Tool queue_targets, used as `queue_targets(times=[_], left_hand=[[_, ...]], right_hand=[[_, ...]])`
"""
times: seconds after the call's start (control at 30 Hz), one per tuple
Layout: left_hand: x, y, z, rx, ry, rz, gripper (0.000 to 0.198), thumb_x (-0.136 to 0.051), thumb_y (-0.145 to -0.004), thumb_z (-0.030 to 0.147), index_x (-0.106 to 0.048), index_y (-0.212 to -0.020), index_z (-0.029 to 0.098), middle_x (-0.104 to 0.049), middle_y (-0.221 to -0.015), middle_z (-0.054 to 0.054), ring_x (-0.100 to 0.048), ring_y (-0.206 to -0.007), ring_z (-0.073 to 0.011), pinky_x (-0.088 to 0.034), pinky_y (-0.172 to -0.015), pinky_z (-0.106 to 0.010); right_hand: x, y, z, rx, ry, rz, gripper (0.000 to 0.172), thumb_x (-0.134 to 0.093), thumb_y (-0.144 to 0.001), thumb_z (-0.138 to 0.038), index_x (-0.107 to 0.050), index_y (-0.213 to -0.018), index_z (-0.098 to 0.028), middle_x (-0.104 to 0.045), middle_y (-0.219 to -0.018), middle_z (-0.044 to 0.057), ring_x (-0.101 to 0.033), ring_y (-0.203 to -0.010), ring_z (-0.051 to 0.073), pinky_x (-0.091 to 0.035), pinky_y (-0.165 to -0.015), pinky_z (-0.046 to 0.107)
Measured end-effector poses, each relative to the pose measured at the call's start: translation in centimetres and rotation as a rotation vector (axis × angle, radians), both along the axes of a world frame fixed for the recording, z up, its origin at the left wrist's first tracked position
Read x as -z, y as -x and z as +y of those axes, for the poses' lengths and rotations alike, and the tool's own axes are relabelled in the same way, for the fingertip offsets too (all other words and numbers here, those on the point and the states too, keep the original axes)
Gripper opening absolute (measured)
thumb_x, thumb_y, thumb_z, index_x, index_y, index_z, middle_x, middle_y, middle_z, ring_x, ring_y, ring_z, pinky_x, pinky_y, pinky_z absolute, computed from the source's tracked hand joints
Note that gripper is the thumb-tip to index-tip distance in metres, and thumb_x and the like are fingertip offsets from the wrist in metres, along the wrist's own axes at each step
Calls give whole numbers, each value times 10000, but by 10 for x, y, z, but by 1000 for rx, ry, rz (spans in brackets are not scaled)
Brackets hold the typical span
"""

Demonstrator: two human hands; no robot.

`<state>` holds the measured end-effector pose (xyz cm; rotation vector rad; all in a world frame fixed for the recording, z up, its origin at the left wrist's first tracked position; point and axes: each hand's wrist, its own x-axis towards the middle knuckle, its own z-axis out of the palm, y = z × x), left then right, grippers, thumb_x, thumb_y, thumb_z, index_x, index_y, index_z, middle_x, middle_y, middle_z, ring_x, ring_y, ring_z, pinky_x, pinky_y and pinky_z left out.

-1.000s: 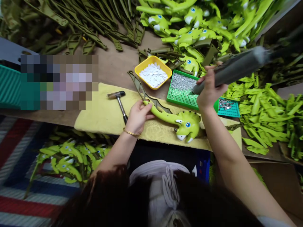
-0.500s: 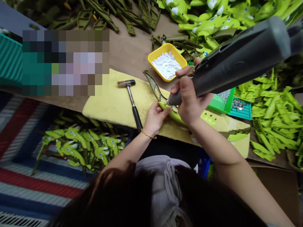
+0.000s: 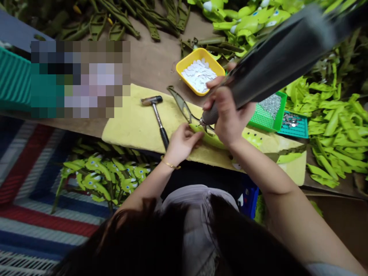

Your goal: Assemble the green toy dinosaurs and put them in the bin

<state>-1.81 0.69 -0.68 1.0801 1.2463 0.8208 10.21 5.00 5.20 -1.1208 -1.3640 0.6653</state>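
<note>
In my right hand (image 3: 231,119) is a dark grey power screwdriver (image 3: 276,57), tilted, its back end up and to the right. The driver's tip meets a lime-green plastic part (image 3: 211,141) lying on the yellow pad (image 3: 129,119). My left hand (image 3: 184,142), with a gold bangle at the wrist, grips the left end of that green part. Against its far side lies an olive-green open plastic frame (image 3: 182,105). Left of my left hand rests a hammer (image 3: 157,117) with a black handle. My right forearm partly covers the green part's right end.
Beyond the pad stands a yellow tray (image 3: 179,69) of white discs. At right are a green basket (image 3: 280,124) of small metal pieces and a teal tray (image 3: 303,130). Green parts (image 3: 333,134) heap at right; olive parts (image 3: 149,19) lie at the back.
The screwdriver and my right hand have shifted slightly left, the tool's back end tilting higher. My left hand has moved a little left, still on the green part.
</note>
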Motion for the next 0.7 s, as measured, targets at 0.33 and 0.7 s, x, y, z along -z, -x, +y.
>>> queue_targets(times=[0.33, 0.7], left_hand=[[-32, -63, 12, 936, -1130, 838, 613, -659, -827, 458, -542, -1265, 45, -635, -1100, -183, -562, -1050, -332, -413, -940, -443], [-26, -41, 15, 923, -1191, 776, 593, -529, -891, 540, -566, -1247, 68, -688, -974, -181, -633, -908, -306, -462, -791, -430]], right_hand=[[-11, -106, -5, 499, -222, 208, 498, -625, -753, -659, -477, -984, -243, -596, -760, -32, -544, -501, 71, -456, -475, 242], [-11, -151, -20, 489, -22, -16, 528, -493, -822, -696, -438, -1108, -256, -606, -1102, 33, -639, -845, 126, -515, -714, 286]])
